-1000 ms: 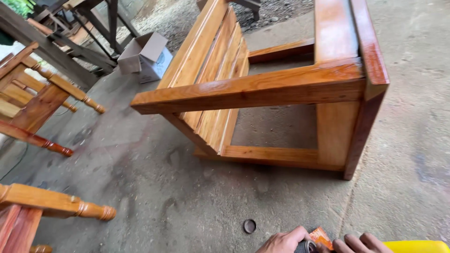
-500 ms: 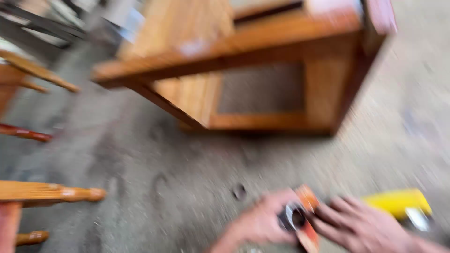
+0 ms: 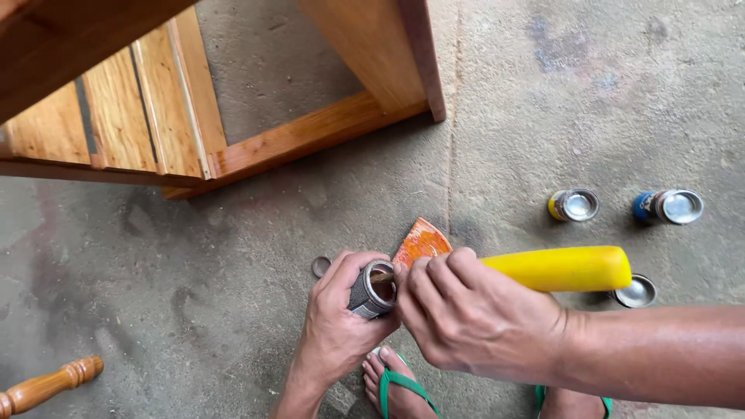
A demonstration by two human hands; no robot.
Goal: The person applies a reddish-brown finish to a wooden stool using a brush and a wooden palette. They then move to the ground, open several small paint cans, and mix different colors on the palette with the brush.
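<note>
**A:** So what's different from a second ago?

**B:** The view has dropped off the wooden chair (image 3: 303, 136) and onto the hands. Before, they were only just peeking in at the bottom edge; now they're dead centre and closed in on the small can (image 3: 372, 289). So the work has moved from looking at the chair to getting into that can.

**A:** Who's holding what?

**B:** The left hand (image 3: 334, 326) is wrapped around the can, open mouth tipped toward the right hand (image 3: 473, 318). That one is clenched on a yellow-handled tool (image 3: 559, 268), with something thin poking into the can's mouth. An orange-stained flat blade (image 3: 421, 242) sticks out just above the can. I can't tell if it belongs to the yellow tool.

**A:** Counts?

**B:**
- Two hands, both busy.
- One can held above the concrete floor (image 3: 233, 256).
- Two more on their sides well right of it, a yellow can (image 3: 574, 205) and a blue can (image 3: 667, 206).
- One round tin (image 3: 635, 291) right of the held can, half under the handle. Can or lid, no idea.
- One small lid (image 3: 320, 266) just left of the held can.
- One chair above it.
- One turned wooden leg (image 3: 46, 386) far to its lower left.
- Two feet below it, in green sandals (image 3: 396, 384).
</note>
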